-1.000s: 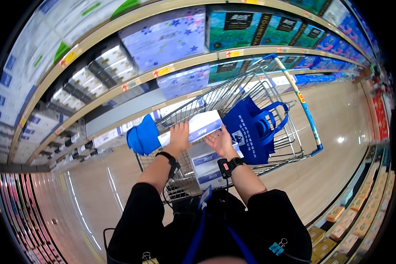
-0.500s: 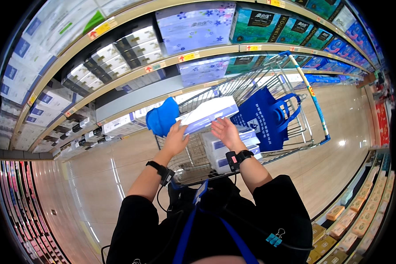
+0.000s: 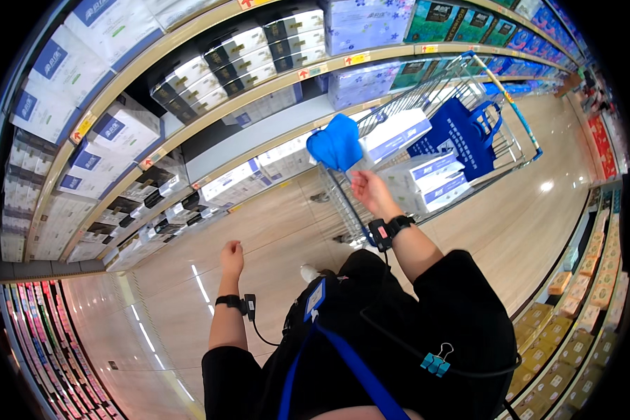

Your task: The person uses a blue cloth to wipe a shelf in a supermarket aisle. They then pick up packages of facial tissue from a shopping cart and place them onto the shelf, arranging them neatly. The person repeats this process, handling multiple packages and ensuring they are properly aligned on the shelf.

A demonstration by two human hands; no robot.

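My left hand [image 3: 232, 259] hangs over the floor to the left of the cart, fingers curled together with nothing in them. By the near left end of the metal shopping cart [image 3: 343, 203] is my right hand [image 3: 374, 192], empty, its fingers loosely bent and partly apart; whether it touches the cart is unclear. Just beyond it, a bright blue cap-like cloth thing [image 3: 336, 142] sits on the cart's corner. Inside the cart lie a white and lavender tissue pack [image 3: 397, 136] and stacked packs [image 3: 437, 183] of the same look. A dark blue tote bag [image 3: 462, 136] lies beside them.
Long shelves [image 3: 259, 94] with tissue packs run along the far side. Boxed goods [image 3: 549, 322] line a low shelf on the right, and a rack of pink items [image 3: 45, 343] stands at lower left. Pale tiled floor [image 3: 168, 308] lies between.
Both hands have come off the tissue pack, which now lies in the cart. My left hand has dropped back to the left. The view has shifted, so the cart sits further right.
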